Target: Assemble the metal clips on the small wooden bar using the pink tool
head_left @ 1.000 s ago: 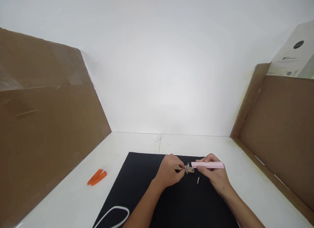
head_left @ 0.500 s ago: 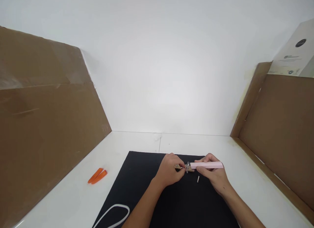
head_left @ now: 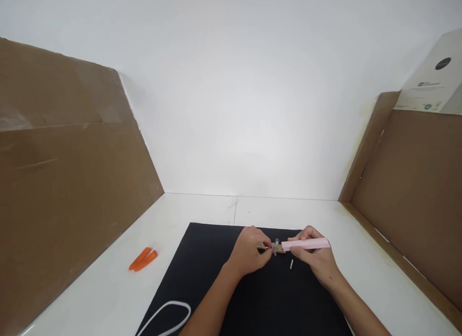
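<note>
My left hand (head_left: 251, 252) is closed, thumb and fingertips pinched at a small tan assembly (head_left: 279, 248) that looks jointed. A clear plastic piece (head_left: 275, 247) sits across its middle, and its left end shows between my fingers. Held in my closed right hand (head_left: 314, 258) is a pale pink rectangular bar (head_left: 306, 244), lying almost level. The bar's left end meets or overlaps the assembly's right end; whether they touch I cannot tell. Just below lies a short white peg (head_left: 291, 264) on the black mat (head_left: 267, 297).
Two orange pieces (head_left: 143, 259) lie on the white table (head_left: 108, 288) to the left. A white cable loop (head_left: 176, 303) crosses the mat's lower left corner. Cardboard panels (head_left: 72, 196) stand at both sides, and a white wall rises behind.
The pink bar and my right hand have shifted slightly right, with the bar tilting a little. More of the assembly's right end shows. My left hand stays in place.
</note>
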`<state>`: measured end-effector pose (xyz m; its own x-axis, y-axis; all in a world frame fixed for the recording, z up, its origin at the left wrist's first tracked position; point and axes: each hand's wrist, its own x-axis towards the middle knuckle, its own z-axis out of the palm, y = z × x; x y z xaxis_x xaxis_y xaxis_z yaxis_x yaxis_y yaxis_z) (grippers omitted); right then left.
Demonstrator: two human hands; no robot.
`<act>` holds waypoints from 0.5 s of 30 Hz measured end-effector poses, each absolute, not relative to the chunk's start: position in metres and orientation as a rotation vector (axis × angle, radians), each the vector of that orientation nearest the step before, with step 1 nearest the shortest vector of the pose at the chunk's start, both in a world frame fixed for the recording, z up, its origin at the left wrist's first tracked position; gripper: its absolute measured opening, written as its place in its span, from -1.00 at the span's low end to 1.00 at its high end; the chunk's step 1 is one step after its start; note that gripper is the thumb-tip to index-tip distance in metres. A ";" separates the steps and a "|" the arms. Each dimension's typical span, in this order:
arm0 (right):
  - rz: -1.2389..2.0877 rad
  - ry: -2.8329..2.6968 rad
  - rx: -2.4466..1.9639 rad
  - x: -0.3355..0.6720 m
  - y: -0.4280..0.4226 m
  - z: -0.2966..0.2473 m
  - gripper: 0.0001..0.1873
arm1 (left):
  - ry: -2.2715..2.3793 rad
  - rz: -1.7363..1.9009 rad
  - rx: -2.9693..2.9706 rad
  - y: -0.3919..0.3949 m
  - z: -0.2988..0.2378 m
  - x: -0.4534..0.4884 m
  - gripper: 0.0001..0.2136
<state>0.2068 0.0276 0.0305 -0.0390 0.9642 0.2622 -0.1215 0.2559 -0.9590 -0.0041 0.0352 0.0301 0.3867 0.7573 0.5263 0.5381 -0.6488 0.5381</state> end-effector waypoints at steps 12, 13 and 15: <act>1.024 -1.262 -0.950 0.207 0.029 0.028 -0.61 | 1.130 1.129 2.372 0.036 0.028 -0.004 -0.93; 1.019 -1.270 -0.958 0.207 0.029 0.028 -0.62 | 1.132 1.131 2.369 0.036 0.029 -0.004 -0.93; 1.011 -1.290 -0.960 0.208 0.029 0.027 -0.63 | 1.134 1.130 2.367 0.035 0.029 -0.004 -0.93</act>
